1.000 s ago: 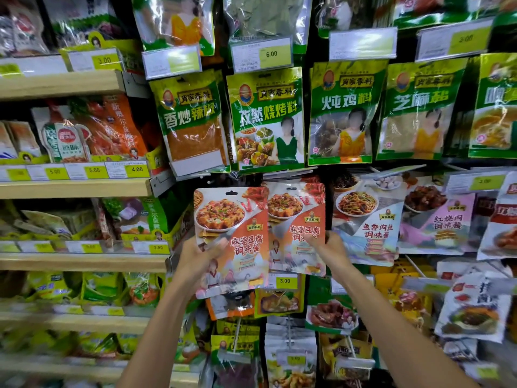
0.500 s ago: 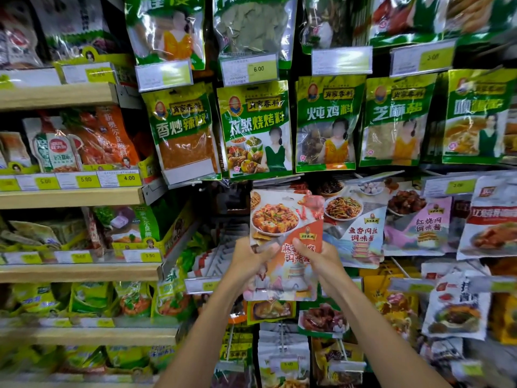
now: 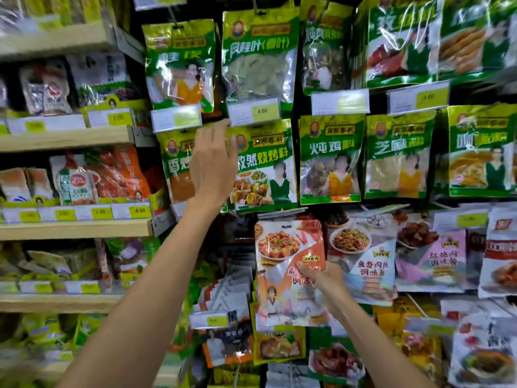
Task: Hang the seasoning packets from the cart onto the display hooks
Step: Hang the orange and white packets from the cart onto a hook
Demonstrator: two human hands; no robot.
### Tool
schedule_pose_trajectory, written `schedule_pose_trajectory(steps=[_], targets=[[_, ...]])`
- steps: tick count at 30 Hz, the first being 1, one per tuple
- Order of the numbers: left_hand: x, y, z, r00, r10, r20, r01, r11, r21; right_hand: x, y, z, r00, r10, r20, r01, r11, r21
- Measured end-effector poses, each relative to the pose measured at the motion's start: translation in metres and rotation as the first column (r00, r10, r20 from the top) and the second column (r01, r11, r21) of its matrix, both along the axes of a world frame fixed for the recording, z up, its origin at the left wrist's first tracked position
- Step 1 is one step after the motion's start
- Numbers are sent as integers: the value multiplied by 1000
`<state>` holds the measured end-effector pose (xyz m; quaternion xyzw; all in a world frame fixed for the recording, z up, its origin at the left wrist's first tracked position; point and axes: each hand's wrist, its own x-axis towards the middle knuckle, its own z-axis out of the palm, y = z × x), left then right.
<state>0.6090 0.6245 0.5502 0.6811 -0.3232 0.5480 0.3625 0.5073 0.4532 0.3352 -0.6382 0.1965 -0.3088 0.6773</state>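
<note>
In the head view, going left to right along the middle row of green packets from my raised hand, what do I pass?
Left hand, cumin barbecue packet, stewed chicken packet, sesame packet, green packet with a blurred label.

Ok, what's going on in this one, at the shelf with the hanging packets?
A person is stocking a shop display. Their right hand pinches an orange-and-white plastic seasoning packet, held upright in front of the lower hanging row; whether it is on a hook cannot be seen. Their left hand is raised with fingers open over the green plastic seasoning packets, fingertips near a clear price tag marked 6.00.
</note>
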Motion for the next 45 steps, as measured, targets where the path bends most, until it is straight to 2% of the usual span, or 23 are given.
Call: schedule_pose_trajectory(steps=[3, 10, 16, 23, 29, 34, 40, 42, 45], targets=[[12, -16, 21, 990, 82, 115, -94, 990, 108, 6, 0, 2, 999, -41, -31, 41, 999, 7], [44, -40, 35, 963, 182, 197, -240, 914, 327, 16, -9, 7, 994, -55, -93, 57, 998, 18], [49, -44, 40, 952, 185, 244, -260, 908, 328, 28, -19, 3, 988, -88, -127, 91, 996, 19], [46, -40, 42, 961, 131, 242, -210, 919, 333, 53, -21, -4, 953, -230, -195, 228, 973, -34], [40, -36, 45, 969, 85, 233, -161, 931, 329, 42, -11, 1, 933, -275, -233, 231, 953, -197], [22, -35, 22, 980, 4, 200, -47, 976, 211, 1, 7, 3, 936, -337, -101, 281, 889, -362], [-34, -69, -52, 940, -287, 184, 246, 945, 216, -73, -8, -7, 898, -441, 0, 395, 803, -446], [-63, -88, -84, 911, -396, 115, 367, 906, 210, -103, -21, -17, 872, -490, 6, 440, 777, -451], [-109, -124, -138, 851, -516, -94, 524, 824, 214, -156, -42, -40, 835, -546, -58, 465, 760, -454]])
